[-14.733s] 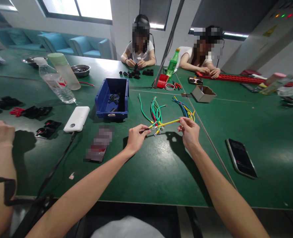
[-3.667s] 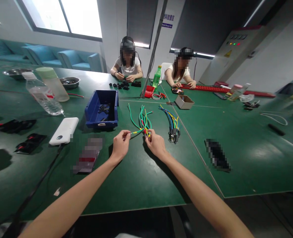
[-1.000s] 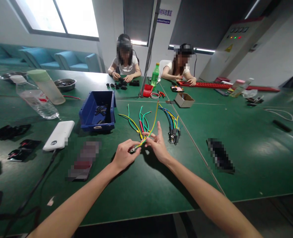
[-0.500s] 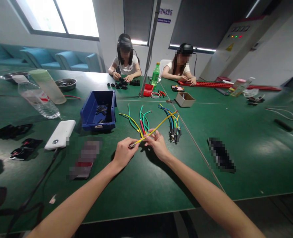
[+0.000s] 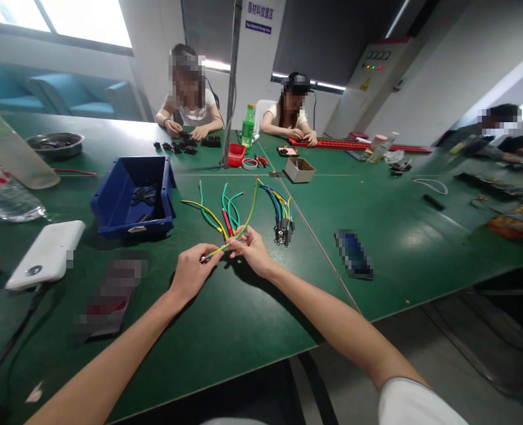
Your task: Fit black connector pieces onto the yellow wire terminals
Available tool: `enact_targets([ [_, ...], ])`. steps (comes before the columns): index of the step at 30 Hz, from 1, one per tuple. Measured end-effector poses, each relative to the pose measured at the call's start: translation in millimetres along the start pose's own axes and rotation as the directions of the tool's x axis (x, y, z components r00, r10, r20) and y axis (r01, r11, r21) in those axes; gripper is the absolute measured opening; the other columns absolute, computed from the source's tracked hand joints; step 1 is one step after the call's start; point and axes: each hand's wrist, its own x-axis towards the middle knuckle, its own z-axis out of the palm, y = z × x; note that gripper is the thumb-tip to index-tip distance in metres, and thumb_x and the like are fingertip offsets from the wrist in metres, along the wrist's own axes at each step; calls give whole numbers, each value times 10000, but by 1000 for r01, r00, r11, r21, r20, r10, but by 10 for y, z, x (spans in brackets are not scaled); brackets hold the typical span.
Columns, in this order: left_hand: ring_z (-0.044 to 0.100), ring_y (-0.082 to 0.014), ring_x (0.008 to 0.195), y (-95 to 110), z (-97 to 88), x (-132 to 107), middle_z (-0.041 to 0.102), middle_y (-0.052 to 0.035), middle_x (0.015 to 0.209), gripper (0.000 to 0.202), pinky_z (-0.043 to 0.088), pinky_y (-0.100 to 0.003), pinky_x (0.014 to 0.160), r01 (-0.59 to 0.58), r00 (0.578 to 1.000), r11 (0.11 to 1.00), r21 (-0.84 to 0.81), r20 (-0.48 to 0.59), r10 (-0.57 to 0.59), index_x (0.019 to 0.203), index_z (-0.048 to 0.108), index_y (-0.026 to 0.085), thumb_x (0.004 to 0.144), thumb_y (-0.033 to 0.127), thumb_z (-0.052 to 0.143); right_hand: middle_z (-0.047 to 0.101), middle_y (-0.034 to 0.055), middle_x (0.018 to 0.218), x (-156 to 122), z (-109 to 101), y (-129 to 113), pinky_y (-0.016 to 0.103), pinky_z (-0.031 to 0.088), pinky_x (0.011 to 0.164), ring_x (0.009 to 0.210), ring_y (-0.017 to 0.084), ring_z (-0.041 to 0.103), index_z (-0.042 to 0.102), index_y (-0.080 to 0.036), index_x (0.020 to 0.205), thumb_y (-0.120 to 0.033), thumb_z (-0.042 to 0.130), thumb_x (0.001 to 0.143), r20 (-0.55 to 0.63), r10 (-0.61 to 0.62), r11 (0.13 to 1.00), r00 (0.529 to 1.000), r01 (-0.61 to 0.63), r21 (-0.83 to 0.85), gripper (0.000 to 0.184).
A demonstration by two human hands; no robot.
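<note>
A yellow-and-green wire [image 5: 249, 217] runs between my two hands, its long free end bending up and away. My left hand [image 5: 193, 268] pinches it near a small metal terminal [image 5: 203, 258] at the lower end. Farther along, the fingers of my right hand [image 5: 253, 252] close around the same wire. Just behind my fingers lie loose green wires [image 5: 232, 206], a yellow wire [image 5: 202, 208] and a red piece [image 5: 227, 221]; their near ends are partly hidden. To the right of my right hand sits a bundle of blue and yellow wires [image 5: 281, 203] with black sleeves and ring terminals.
A blue bin [image 5: 131, 231] holding black parts stands at left, near a white power bank [image 5: 46, 254] and bottles. Phones [image 5: 353, 255] lie on the green table [image 5: 261, 330]. Two people work across it, behind a small box [image 5: 299, 170] and a metal pole [image 5: 231, 88].
My view has turned right, so the scene sits farther left and people at the far right appear. The wire's free end now points more upward, with green showing. Both hands keep their hold.
</note>
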Motion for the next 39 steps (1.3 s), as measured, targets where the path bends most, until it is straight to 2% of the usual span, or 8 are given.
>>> enact_targets([
  [5,605,-161,712,6,-8,28,698,-42,839,259,434,-268,678,-25,998,1000,7,55,25,882,693,173,868,383,542,633,-31,751,-7,1,-7,217,545,520,651,130,664,473,-217,901,-363,758,683,7,9,1000,1000,-9,-17,388],
  [16,600,-161,664,9,24,68,693,-52,789,280,434,-266,647,-50,999,998,35,-13,51,847,695,163,876,377,518,676,-13,731,105,13,10,208,524,489,616,133,663,497,-209,877,-391,769,649,-100,28,999,995,-25,32,398],
  [21,601,-155,664,-8,30,66,692,-46,780,255,429,-253,642,-48,999,997,57,-17,49,838,694,162,868,343,517,649,-33,701,128,11,6,222,527,492,613,141,662,486,-211,864,-388,744,662,-93,-16,998,995,10,-66,372],
  [24,583,-145,640,-8,62,60,675,-36,743,211,408,-244,623,-13,1000,994,111,11,12,786,673,164,849,283,511,624,-46,669,108,41,1,226,520,485,602,146,660,483,-212,867,-373,719,684,-83,-54,990,995,42,-137,340],
  [28,544,-139,615,-7,102,46,620,-17,673,121,374,-237,599,42,998,968,249,-64,-26,693,609,166,775,219,536,619,-39,675,46,149,31,232,507,477,614,161,662,481,-213,872,-344,703,697,-63,-105,978,992,92,-186,312],
  [33,508,-143,576,32,108,19,568,-13,616,174,336,-247,573,43,995,937,347,-102,-7,609,541,180,774,190,485,620,-29,662,-73,288,64,249,509,494,581,149,624,518,-208,850,-340,708,693,-114,-149,965,982,120,-235,279],
  [39,533,-169,601,101,60,12,600,-37,641,155,345,-274,593,16,997,919,393,-82,18,621,566,187,735,151,469,599,-40,629,-155,329,34,247,496,500,530,121,566,513,-209,820,-343,729,671,-150,-117,982,982,91,-167,295],
])
